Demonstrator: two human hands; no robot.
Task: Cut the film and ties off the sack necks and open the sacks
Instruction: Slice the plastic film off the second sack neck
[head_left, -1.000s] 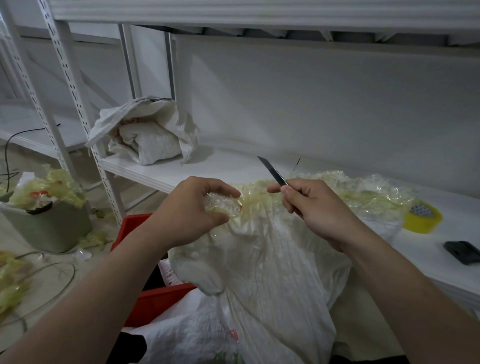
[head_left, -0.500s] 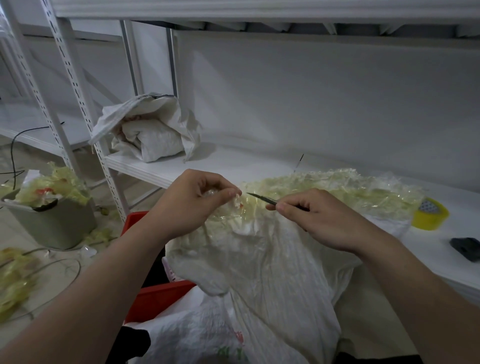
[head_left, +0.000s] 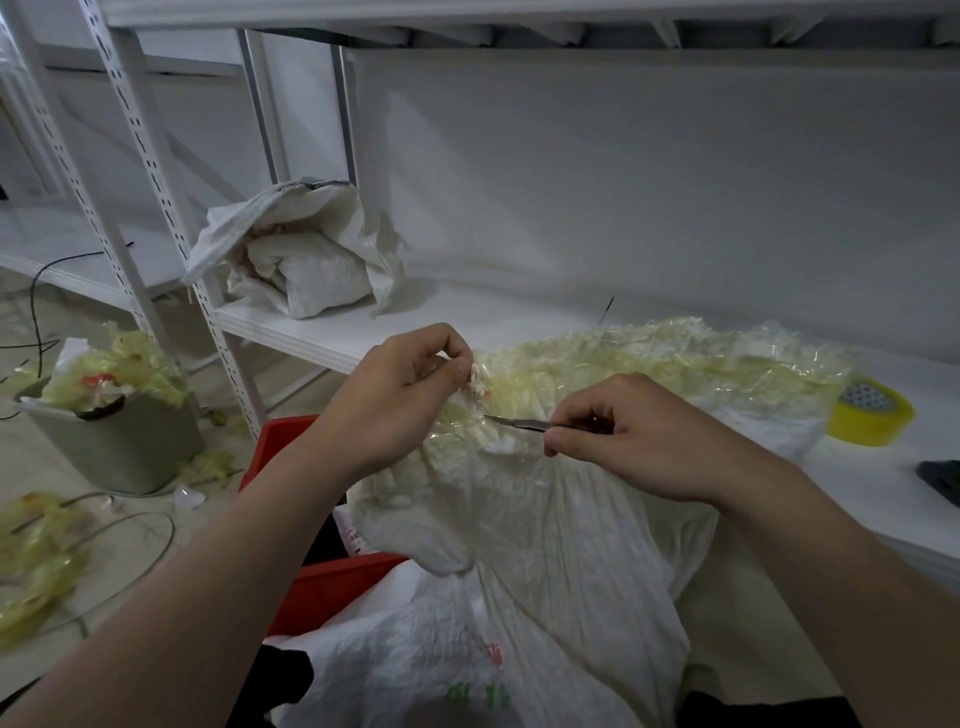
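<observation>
Right now the left hand (head_left: 395, 400) pinches a tuft of yellowish clear film (head_left: 675, 358) at the left end of the bunched neck of a white woven sack (head_left: 545, 545). Its thumb and fingers are curled tight on the tuft. The right hand (head_left: 639, 436) is curled round a slim metal blade (head_left: 511, 422), thumb and forefinger on the handle, most of which is hidden in the fist. The blade points left, nearly level, with its tip on the film just below the left hand's fingers. The 2 hands are near each other, not touching. Cannot tell if the film is cut through.

The sack neck lies along the front of a white metal shelf board (head_left: 467, 312), with film wrapped along its whole length. The sack body hangs off the shelf edge toward the camera, partly over a red plastic crate (head_left: 322, 587). Red and green print shows low on the sack.

A crumpled second white sack (head_left: 306, 254) slumps further back-left on the same shelf. A yellow tape roll (head_left: 870, 410) sits at the right, near the film's far end. A dark flat object (head_left: 943, 478) is cut off by the right edge. A grey plastic bin (head_left: 130, 452) stands on the floor at left, stuffed with film scraps. More loose film scraps (head_left: 36, 566) lie blurred on the floor.
</observation>
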